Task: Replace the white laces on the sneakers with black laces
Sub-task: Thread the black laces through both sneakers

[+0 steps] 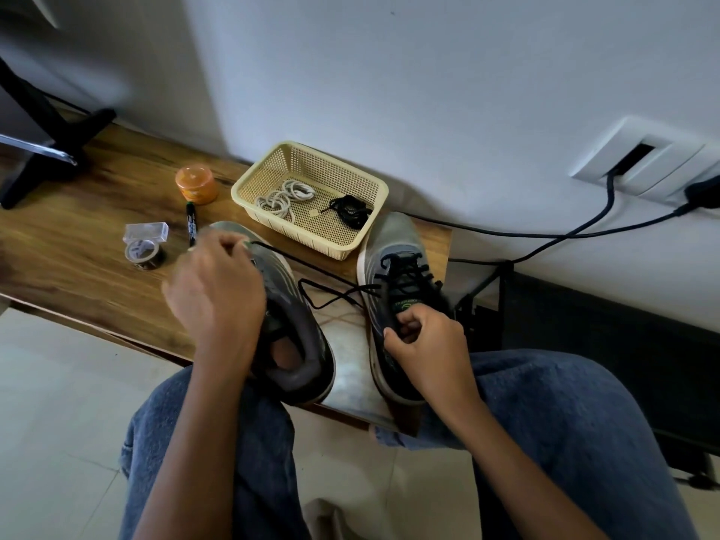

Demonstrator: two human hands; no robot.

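Here the left hand (216, 284) pinches one black lace (307, 265) end above the left sneaker (290, 329); the right hand (424, 341) pinches the lace at the right sneaker (393, 247) on the bench (78, 243).

Both forearms are bare to the bottom edge of the view, with no sleeves, watch or rings visible on the left hand (218, 290) or the right hand (424, 341). The legs wear loose blue denim jeans (576, 430), faded, with heavy folds at the knees.
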